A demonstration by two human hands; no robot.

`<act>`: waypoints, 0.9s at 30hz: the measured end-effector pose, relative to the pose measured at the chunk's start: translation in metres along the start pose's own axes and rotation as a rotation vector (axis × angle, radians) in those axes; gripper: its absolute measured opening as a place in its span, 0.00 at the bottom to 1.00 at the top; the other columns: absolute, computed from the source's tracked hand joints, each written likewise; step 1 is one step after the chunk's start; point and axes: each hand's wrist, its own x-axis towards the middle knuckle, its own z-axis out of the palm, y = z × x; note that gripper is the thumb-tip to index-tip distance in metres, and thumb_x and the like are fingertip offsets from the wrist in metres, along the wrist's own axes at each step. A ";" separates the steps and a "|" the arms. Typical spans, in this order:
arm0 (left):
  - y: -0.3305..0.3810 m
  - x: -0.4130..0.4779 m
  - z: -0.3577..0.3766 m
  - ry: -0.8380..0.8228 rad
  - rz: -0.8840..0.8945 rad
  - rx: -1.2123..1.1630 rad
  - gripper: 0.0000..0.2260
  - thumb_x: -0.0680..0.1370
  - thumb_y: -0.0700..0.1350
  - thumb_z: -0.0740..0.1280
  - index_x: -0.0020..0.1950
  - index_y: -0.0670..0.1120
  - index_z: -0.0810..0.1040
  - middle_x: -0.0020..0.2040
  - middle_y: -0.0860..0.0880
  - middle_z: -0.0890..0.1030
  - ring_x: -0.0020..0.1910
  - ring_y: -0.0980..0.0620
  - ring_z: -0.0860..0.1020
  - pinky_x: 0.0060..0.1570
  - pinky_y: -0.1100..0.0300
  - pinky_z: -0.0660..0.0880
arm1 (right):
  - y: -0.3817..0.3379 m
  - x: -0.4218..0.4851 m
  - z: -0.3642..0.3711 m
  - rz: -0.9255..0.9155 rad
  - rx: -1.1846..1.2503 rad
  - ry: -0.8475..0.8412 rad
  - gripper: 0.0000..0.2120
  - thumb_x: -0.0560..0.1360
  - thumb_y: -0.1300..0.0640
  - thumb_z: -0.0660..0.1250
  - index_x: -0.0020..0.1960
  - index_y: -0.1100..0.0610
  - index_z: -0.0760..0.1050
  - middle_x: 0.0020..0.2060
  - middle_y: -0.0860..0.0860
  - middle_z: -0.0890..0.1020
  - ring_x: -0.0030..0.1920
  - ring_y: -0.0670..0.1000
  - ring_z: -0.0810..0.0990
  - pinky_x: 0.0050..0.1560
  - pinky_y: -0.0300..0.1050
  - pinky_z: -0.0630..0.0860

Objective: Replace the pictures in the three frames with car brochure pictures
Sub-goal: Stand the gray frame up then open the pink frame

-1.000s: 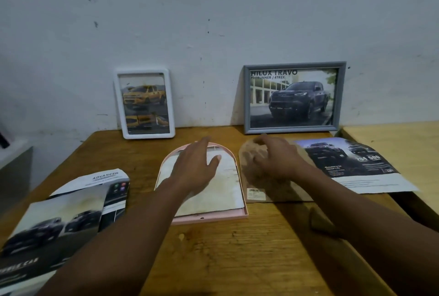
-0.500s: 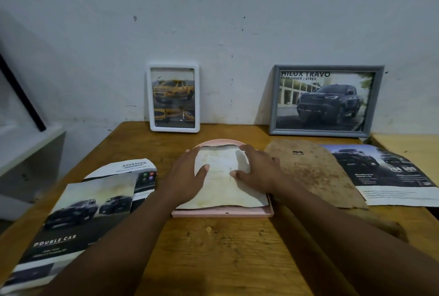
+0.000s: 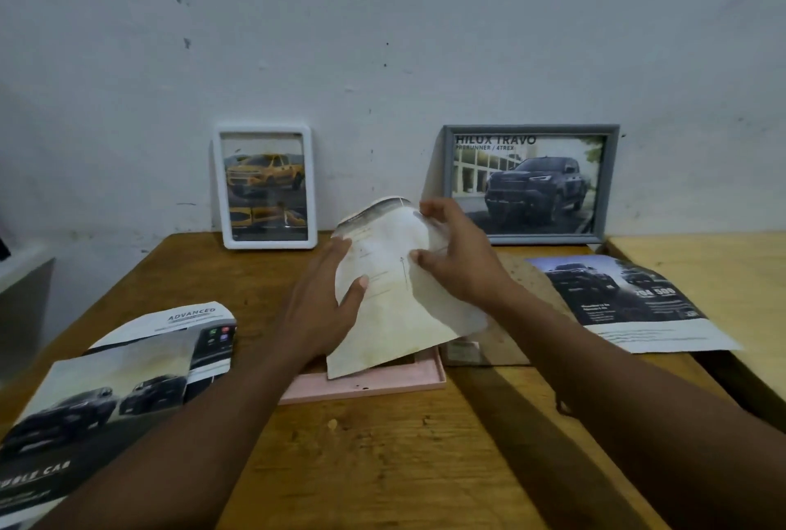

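old picture (image 3: 400, 295): thin, limp, stained sheet, lifted above pink frame (image 3: 374, 385), likely tears; take by edges | left hand (image 3: 323, 304) pinches left edge, right hand (image 3: 459, 261) pinches top-right | white frame (image 3: 266, 187), grey frame (image 3: 529, 183) stand against the wall, already showing cars

Grey frame (image 3: 529, 183) pic reads "HILUX TRAVO", under it "PRERUNNER / 4TREX". Left brochure (image 3: 106, 393) says "ADVANCED" up top, "DOUBLE CAB" at btm, partly cut off. Right brochure (image 3: 629, 302) shows nos. "204" & "500"; small print illegible.
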 end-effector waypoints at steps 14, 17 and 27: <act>0.174 0.030 0.167 -0.318 0.315 -0.075 0.25 0.76 0.55 0.73 0.70 0.49 0.75 0.74 0.50 0.73 0.68 0.53 0.74 0.64 0.55 0.73 | 0.148 -0.019 -0.212 0.310 -0.608 0.033 0.27 0.73 0.55 0.74 0.69 0.50 0.69 0.67 0.52 0.76 0.61 0.59 0.74 0.58 0.53 0.72; 0.194 0.037 0.194 -0.421 0.321 -0.048 0.27 0.77 0.56 0.72 0.74 0.50 0.72 0.78 0.49 0.68 0.74 0.50 0.69 0.69 0.50 0.70 | 0.165 -0.028 -0.208 0.291 -0.810 0.081 0.23 0.74 0.48 0.70 0.68 0.47 0.70 0.68 0.49 0.75 0.67 0.59 0.70 0.62 0.56 0.68; 0.184 0.044 0.213 -0.531 0.424 0.341 0.27 0.83 0.61 0.57 0.79 0.51 0.66 0.81 0.47 0.61 0.78 0.46 0.61 0.74 0.48 0.62 | 0.205 -0.058 -0.161 0.305 -0.738 -0.168 0.17 0.80 0.48 0.57 0.67 0.48 0.73 0.72 0.48 0.71 0.78 0.55 0.54 0.72 0.67 0.51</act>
